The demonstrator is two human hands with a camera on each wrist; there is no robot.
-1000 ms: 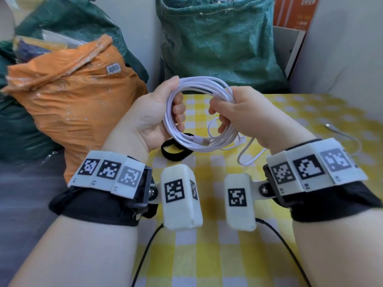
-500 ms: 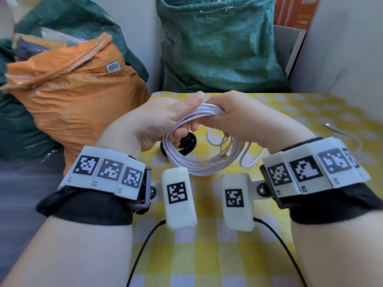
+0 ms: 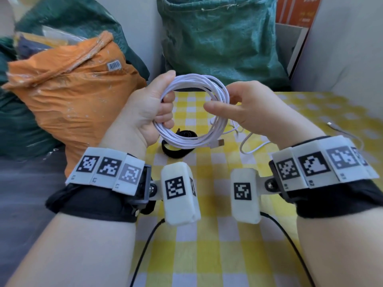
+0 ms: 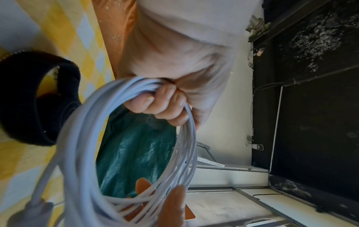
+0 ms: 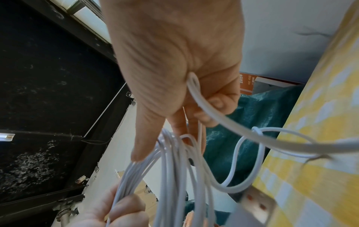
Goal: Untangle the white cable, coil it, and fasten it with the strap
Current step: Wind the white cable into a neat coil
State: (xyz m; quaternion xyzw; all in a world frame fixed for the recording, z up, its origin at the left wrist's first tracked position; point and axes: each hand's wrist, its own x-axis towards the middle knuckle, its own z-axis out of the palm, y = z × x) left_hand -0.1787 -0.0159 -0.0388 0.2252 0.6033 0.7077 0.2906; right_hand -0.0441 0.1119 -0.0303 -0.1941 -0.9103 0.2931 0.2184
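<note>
Hands (image 3: pixel 152 112) (image 3: pixel 248 108) hold white cable (image 3: pixel 199 112) coil upright, facing the camera.

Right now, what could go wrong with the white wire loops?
The left hand grips only one side of the white cable coil, so loops might slip apart. The loose tail on the table could snag or tangle. The black strap lies under the coil; reaching for it may loosen the right hand.

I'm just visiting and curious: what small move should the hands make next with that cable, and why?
Probably wind on another loop: the left hand grips the coil, but the right hand holds a loose tail trailing across the table, and the strap lies untouched.
</note>
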